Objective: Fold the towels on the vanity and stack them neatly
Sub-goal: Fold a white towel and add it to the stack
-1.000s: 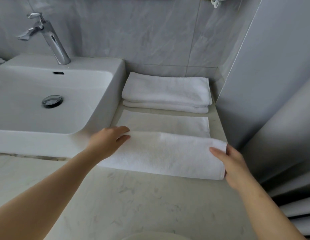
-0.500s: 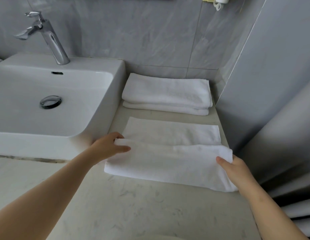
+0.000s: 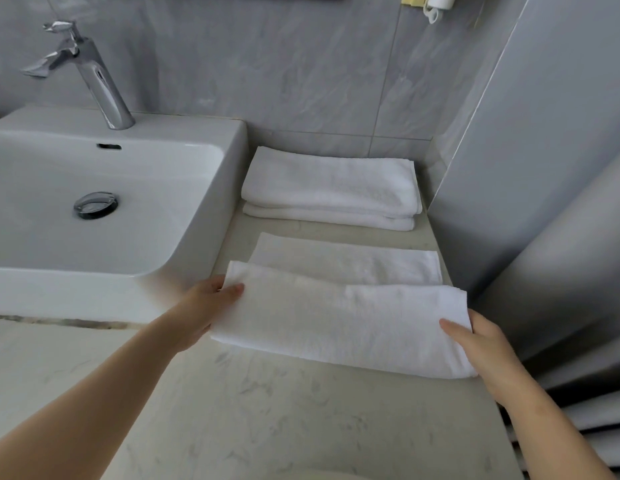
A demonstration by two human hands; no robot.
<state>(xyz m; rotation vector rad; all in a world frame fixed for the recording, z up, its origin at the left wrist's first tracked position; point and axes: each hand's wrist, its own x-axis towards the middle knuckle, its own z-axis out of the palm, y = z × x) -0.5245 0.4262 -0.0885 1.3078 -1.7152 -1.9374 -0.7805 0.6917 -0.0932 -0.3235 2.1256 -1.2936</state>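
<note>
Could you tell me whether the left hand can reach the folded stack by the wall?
Probably yes: only flat cloth lies between the left hand and the stack, though that hand now pinches the near towel.

Left grip [image 3: 205, 308], right grip [image 3: 483, 346] bare; forearms [image 3: 107, 396] bare to frame edge.
</note>
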